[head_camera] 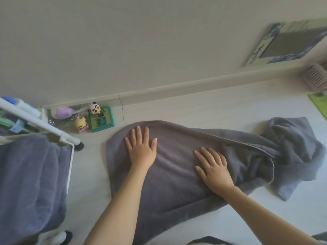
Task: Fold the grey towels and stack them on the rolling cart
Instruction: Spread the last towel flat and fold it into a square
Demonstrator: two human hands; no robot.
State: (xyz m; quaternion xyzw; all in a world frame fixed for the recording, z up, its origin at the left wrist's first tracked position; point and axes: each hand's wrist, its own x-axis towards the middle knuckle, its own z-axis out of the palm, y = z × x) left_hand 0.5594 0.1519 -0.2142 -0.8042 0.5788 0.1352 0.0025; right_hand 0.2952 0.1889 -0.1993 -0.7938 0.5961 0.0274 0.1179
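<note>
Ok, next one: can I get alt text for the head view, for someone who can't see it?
Both hands, left hand and right hand, press flat on a grey towel spread on the pale floor, its right end bunched. At left, a white rolling cart holds a grey towel; small toys sit by the wall.

There is one view only, from a wide-angle camera worn on the person's head. It looks forward and steeply down at the floor (230,110), from close enough that both forearms enter from the bottom edge and the towel (177,174) fills the middle of the frame. The camera is tilted, so the baseboard (177,89) runs slanted, rising toward the upper right. The wall (123,41) fills the upper half. The right edge appears blurred. The cart (69,167) is cut off at lower left.
</note>
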